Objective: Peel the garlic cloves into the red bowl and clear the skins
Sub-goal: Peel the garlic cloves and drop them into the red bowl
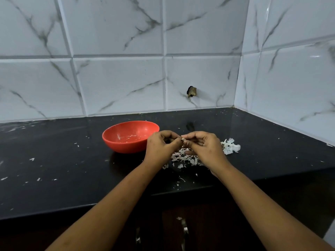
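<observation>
Garlic clove (183, 139) pinched between left hand (160, 144), right hand (204, 144) fingertips.

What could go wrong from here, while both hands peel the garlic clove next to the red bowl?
1. The left hand and right hand pinch the garlic clove above the pile of skins, not above the red bowl. If it slips, it may land among the skins.
2. Loose flakes lie near the front edge of the counter. Careless sweeping could push them off.
</observation>
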`<state>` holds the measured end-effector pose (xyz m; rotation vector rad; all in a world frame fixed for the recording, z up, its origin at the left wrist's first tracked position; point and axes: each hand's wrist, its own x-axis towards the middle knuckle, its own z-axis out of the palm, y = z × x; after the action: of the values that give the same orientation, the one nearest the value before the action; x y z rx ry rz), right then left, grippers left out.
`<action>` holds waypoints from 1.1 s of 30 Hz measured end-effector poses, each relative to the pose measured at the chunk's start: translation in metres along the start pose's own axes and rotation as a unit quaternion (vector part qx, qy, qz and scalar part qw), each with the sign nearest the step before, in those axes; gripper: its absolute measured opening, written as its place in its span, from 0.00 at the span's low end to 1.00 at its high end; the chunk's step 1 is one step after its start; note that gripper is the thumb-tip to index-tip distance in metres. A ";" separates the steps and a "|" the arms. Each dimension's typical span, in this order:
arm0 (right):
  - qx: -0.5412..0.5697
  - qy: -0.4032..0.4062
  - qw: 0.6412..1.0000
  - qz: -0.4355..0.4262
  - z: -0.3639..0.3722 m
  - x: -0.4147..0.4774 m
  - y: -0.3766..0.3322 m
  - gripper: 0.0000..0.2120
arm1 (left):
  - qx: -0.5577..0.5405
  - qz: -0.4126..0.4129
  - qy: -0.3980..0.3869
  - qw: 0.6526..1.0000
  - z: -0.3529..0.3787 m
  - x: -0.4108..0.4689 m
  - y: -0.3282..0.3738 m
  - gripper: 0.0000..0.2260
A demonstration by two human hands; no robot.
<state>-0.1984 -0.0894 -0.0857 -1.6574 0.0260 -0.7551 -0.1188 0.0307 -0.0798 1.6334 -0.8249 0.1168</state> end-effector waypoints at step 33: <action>-0.064 -0.004 0.998 -0.028 -0.003 -0.001 0.001 0.09 | -0.057 -0.046 -0.027 0.997 0.000 -0.002 -0.002 0.08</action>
<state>-0.2004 -0.0918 -0.0871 -1.7882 0.0233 -0.8026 -0.1194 0.0316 -0.0821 1.5687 -0.7825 -0.0400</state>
